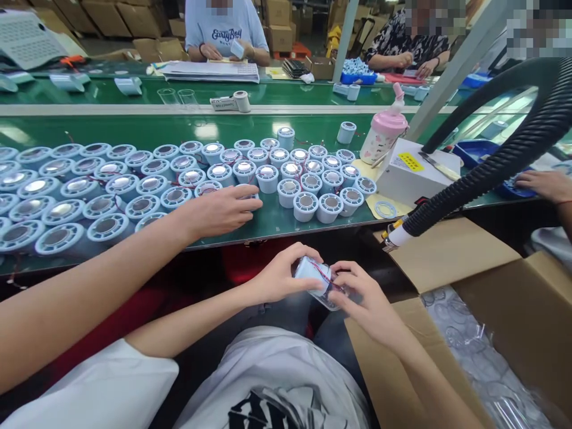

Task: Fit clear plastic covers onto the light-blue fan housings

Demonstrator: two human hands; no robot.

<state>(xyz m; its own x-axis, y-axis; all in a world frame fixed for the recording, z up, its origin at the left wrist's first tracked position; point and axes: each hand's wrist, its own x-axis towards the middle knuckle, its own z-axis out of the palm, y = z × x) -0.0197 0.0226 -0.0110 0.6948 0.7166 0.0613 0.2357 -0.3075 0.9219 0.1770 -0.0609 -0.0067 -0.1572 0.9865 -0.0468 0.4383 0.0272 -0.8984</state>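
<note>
Above my lap, my left hand (292,274) grips a light blue cylinder (313,273) with red and dark wires across its side. A clear plastic cup (329,305) surrounds its lower right part. My right hand (360,298) has its fingers closed around the clear cup and the wires at the right end. Rows of similar blue cylinders (305,202) with round vented tops stand on the green table (277,223) in front of me.
Another person's hand (223,211) rests over the cylinders at left. A box of clear cups (473,339) lies at right, below a black hose (482,173) and a white device (415,173). A pink-lidded cup (385,137) stands behind. Other people sit opposite.
</note>
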